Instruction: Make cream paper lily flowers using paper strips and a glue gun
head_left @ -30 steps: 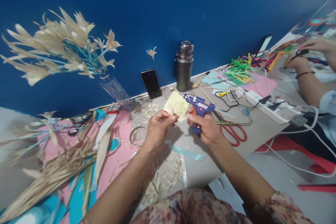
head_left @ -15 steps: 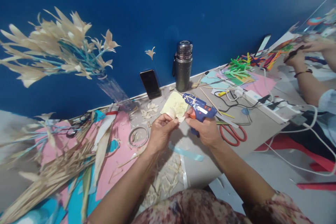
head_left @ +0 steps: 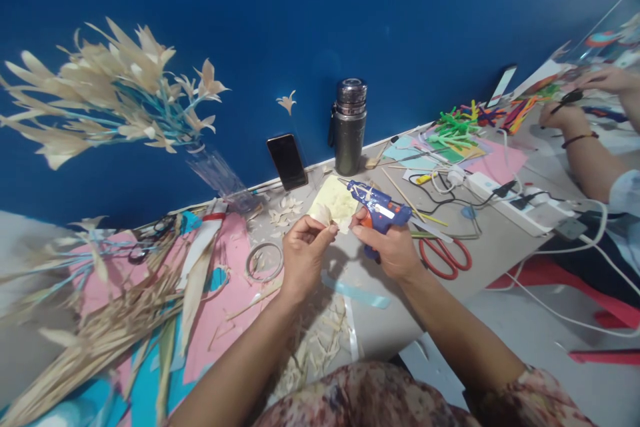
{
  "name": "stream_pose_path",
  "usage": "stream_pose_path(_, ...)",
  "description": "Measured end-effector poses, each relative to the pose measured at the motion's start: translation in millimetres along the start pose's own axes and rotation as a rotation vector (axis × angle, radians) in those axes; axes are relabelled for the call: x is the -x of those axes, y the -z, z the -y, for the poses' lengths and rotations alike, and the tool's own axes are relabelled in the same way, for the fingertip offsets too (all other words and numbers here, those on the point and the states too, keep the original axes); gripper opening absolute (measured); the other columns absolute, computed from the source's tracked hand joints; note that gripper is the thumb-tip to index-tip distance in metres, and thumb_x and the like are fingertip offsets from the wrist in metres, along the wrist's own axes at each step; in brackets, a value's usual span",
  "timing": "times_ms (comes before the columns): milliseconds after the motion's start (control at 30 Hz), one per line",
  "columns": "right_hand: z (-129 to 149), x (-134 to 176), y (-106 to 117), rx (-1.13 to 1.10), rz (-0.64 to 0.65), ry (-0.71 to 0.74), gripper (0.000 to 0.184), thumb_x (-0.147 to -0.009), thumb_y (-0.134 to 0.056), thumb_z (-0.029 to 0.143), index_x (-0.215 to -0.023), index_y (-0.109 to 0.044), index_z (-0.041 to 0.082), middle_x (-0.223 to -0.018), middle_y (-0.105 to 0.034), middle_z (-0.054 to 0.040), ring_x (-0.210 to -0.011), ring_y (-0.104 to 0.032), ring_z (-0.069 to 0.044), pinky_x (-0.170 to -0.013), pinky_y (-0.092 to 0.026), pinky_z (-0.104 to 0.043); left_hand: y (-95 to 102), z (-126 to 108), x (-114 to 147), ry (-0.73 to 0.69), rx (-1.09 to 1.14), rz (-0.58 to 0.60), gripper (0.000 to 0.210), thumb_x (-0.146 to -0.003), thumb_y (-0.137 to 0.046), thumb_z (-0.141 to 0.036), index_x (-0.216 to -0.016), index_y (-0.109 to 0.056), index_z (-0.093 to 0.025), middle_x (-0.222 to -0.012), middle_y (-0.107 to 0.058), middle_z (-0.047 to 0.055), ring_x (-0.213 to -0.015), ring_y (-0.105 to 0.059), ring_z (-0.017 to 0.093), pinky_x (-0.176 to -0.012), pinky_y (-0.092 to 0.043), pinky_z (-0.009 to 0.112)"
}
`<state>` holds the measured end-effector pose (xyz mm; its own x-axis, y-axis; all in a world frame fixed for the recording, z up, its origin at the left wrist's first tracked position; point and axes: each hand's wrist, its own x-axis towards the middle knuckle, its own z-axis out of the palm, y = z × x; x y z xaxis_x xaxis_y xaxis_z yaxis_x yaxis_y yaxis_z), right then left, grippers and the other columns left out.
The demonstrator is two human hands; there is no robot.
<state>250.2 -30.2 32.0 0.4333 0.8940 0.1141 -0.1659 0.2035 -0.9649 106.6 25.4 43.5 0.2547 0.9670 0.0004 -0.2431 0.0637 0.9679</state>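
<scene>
Both hands were occupied: my left hand point(head_left: 303, 255) pinched a cream petal point(head_left: 324, 215), my right hand point(head_left: 390, 248) gripped the blue glue gun point(head_left: 381, 212), bond unfinished.

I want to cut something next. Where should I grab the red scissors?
Take the red scissors by the two red loops, which lie nearest the table's front edge just right of the right hand. Probably come from the front, since the blades point away toward the cables.
</scene>
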Motion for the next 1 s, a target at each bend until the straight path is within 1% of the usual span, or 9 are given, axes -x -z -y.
stream_pose_path(133,-3.1,0.7,-8.5,-0.032,-0.069,0.0,0.021,-0.071,-0.082,0.027,-0.086,-0.069,0.022,-0.08,-0.07,0.0006,-0.074,-0.065,-0.017,-0.075,-0.054,-0.031,-7.2,9.4,2.8,0.021,0.087,-0.009,0.03,-0.071,-0.085,-0.031,-0.067,-0.058,-0.019,-0.063,-0.063,-0.002,-0.063,-0.056,0.012,-0.067,-0.043,0.024)
stream_pose_path(267,-0.6,1.6,-13.4,-0.026,-0.146,-0.009,0.02,-0.07,-0.081,0.029,-0.083,-0.068,0.022,-0.08,-0.07,0.0,-0.074,-0.066,-0.017,-0.075,-0.055,-0.032,-14.1,15.4,8.0,0.053,0.114,0.007,0.029,-0.071,-0.085,-0.03,-0.068,-0.059,-0.018,-0.063,-0.062,-0.002,-0.064,-0.056,0.011,-0.068,-0.043,0.024)
stream_pose_path(333,1.7,1.6,-12.0,-0.01,-0.124,-0.013,0.018,-0.071,-0.08,0.029,-0.083,-0.068,0.021,-0.081,-0.07,0.0001,-0.074,-0.066,-0.017,-0.075,-0.054,-0.031,-14.9,12.8,9.3,0.086,0.124,0.02,0.028,-0.069,-0.085,-0.029,-0.067,-0.06,-0.018,-0.064,-0.064,-0.002,-0.064,-0.056,0.011,-0.068,-0.043,0.024)
stream_pose_path(433,4.5,1.1,-7.1,0.04,-0.054,-0.019,0.018,-0.073,-0.079,0.03,-0.083,-0.068,0.021,-0.08,-0.069,0.0004,-0.073,-0.064,-0.016,-0.072,-0.052,-0.029,-11.6,2.1,7.7,0.116,0.112,-0.005,0.029,-0.065,-0.086,-0.028,-0.065,-0.059,-0.018,-0.067,-0.067,0.0,-0.063,-0.056,0.012,-0.067,-0.043,0.025)
stream_pose_path(500,6.3,1.1,-4.2,0.117,-0.002,-0.017,0.017,-0.073,-0.079,0.031,-0.082,-0.069,0.02,-0.079,-0.068,0.0005,-0.071,-0.062,-0.016,-0.07,-0.05,-0.029,-7.5,-6.6,5.3,0.117,0.049,-0.014,0.029,-0.064,-0.086,-0.028,-0.065,-0.059,-0.018,-0.066,-0.067,-0.001,-0.063,-0.056,0.012,-0.065,-0.042,0.024)
stream_pose_path(633,12.1,2.3,-3.9,0.248,0.074,-0.032,0.013,-0.075,-0.074,0.03,-0.079,-0.069,0.019,-0.079,-0.07,-0.0002,-0.069,-0.061,-0.016,-0.067,-0.048,-0.028,-0.5,-17.8,3.7,0.101,-0.127,0.016,0.025,-0.066,-0.085,-0.029,-0.066,-0.063,-0.017,-0.059,-0.062,-0.002,-0.059,-0.052,0.011,-0.059,-0.037,0.023)
stream_pose_path(767,20.4,2.8,-8.0,0.358,0.075,-0.044,0.014,-0.073,-0.071,0.033,-0.077,-0.068,0.019,-0.077,-0.07,-0.0008,-0.068,-0.061,-0.017,-0.067,-0.048,-0.029,1.4,-20.5,7.2,0.063,-0.208,0.0,0.023,-0.068,-0.084,-0.028,-0.066,-0.063,-0.017,-0.061,-0.062,-0.001,-0.06,-0.052,0.012,-0.059,-0.036,0.023)
stream_pose_path(867,25.1,1.9,-10.2,0.434,0.066,-0.042,0.015,-0.072,-0.07,0.034,-0.074,-0.066,0.02,-0.075,-0.069,-0.0009,-0.068,-0.061,-0.018,-0.07,-0.048,-0.031,1.5,-21.0,9.8,0.032,-0.231,-0.017,0.023,-0.068,-0.084,-0.027,-0.067,-0.063,-0.017,-0.063,-0.062,-0.002,-0.06,-0.051,0.011,-0.06,-0.037,0.023)
stream_pose_path(1000,22.8,1.2,-10.0,0.44,0.069,-0.036,0.017,-0.072,-0.072,0.036,-0.074,-0.066,0.02,-0.074,-0.069,-0.0008,-0.07,-0.062,-0.019,-0.073,-0.048,-0.032,1.2,-18.4,10.0,0.016,-0.201,-0.031,0.023,-0.067,-0.084,-0.025,-0.066,-0.063,-0.017,-0.063,-0.061,-0.003,-0.06,-0.049,0.011,-0.06,-0.038,0.023)
